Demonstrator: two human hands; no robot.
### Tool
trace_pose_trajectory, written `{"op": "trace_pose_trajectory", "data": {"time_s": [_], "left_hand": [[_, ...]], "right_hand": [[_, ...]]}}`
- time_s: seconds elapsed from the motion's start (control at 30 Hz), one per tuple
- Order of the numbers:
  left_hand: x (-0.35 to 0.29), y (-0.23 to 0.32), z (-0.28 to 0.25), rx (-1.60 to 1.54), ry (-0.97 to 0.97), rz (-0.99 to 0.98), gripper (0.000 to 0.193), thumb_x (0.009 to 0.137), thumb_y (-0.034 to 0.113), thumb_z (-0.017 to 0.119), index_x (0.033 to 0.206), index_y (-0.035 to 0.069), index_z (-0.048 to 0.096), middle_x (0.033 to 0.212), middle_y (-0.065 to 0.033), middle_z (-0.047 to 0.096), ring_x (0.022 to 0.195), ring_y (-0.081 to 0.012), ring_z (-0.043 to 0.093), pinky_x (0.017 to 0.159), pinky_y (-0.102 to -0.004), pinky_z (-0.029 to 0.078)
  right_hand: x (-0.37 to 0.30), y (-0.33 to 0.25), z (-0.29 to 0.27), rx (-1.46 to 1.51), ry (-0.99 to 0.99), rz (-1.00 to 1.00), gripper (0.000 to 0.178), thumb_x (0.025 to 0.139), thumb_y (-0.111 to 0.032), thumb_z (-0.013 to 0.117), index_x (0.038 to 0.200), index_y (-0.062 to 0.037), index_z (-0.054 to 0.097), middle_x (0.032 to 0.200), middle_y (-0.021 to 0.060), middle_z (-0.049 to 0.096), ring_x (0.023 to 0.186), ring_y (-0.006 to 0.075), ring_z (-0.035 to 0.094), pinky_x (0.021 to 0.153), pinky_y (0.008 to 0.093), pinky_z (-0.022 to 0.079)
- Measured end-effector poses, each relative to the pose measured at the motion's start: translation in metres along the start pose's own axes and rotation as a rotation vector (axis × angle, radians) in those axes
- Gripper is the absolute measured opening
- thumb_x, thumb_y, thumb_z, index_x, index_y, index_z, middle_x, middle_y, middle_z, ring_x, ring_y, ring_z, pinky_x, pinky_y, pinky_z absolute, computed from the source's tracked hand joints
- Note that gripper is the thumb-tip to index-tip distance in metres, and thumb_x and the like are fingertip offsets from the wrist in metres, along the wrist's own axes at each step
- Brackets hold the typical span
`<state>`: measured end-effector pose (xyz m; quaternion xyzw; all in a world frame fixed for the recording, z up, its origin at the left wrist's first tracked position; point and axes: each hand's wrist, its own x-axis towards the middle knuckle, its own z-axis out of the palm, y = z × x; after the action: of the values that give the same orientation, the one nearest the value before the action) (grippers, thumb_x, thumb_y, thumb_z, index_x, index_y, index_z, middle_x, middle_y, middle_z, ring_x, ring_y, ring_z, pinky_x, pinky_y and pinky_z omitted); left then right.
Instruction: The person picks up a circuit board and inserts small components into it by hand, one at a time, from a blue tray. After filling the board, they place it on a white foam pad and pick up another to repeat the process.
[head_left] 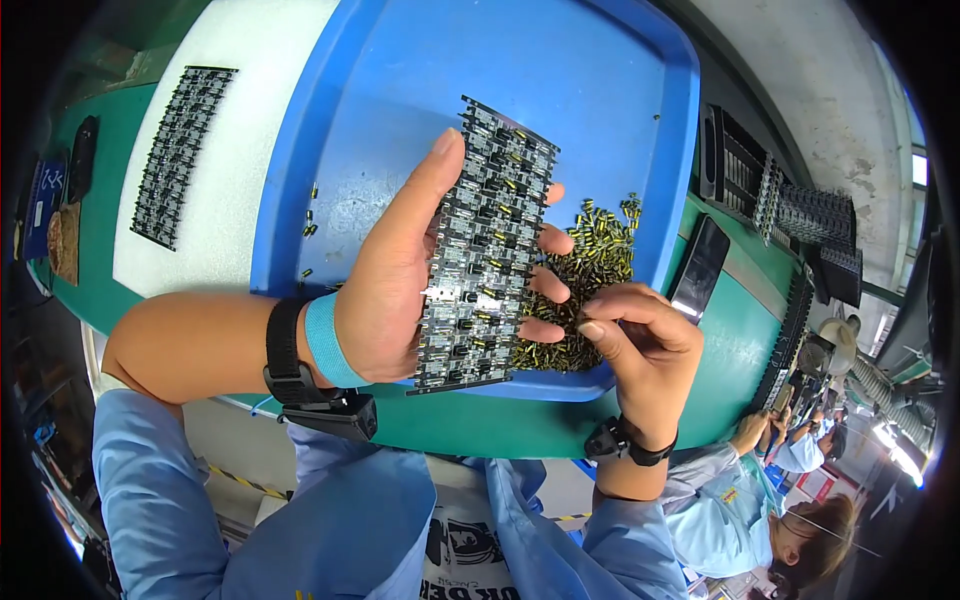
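My left hand [385, 275] grips a circuit board panel [488, 250] by its long sides, thumb along one side and fingertips showing past the other. The panel is tilted up over a blue plastic tray [684, 110]. Rows of small black parts with yellow-gold stripes stand on it. Beside its lower right edge, my right hand [650, 350] has thumb and index finger pinched together. What lies between those fingertips is too small to make out. Under the hands, a heap of small black-and-gold cylindrical components, probably capacitors [602, 245], fills the tray's near right corner.
Left of the tray, a second circuit board panel [184, 158] lies on a white sheet [235, 190]. A dark phone [703, 262] rests on the green tabletop [470, 425] at right, near a black rack [732, 165] and stacked panels [815, 220]. Another person [730, 520] works at lower right.
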<state>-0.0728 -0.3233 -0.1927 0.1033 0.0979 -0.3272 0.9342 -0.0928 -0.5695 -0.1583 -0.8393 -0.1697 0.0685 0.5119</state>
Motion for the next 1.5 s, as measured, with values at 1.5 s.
{"op": "trace_pose_trajectory", "data": {"time_s": [1.5], "left_hand": [[0.000, -0.012, 0.006, 0.088, 0.097, 0.068, 0.062, 0.102, 0.069, 0.056, 0.120, 0.011, 0.063, 0.100, -0.0076, 0.067, 0.086, -0.0177, 0.067, 0.078, -0.0316, 0.059]], "right_hand": [[-0.011, -0.018, 0.052, -0.188, -0.018, -0.387, 0.041, 0.062, -0.004, 0.088, 0.102, -0.0136, 0.085, 0.095, 0.0022, 0.059, 0.090, 0.0243, 0.054, 0.100, 0.0468, 0.053]]}}
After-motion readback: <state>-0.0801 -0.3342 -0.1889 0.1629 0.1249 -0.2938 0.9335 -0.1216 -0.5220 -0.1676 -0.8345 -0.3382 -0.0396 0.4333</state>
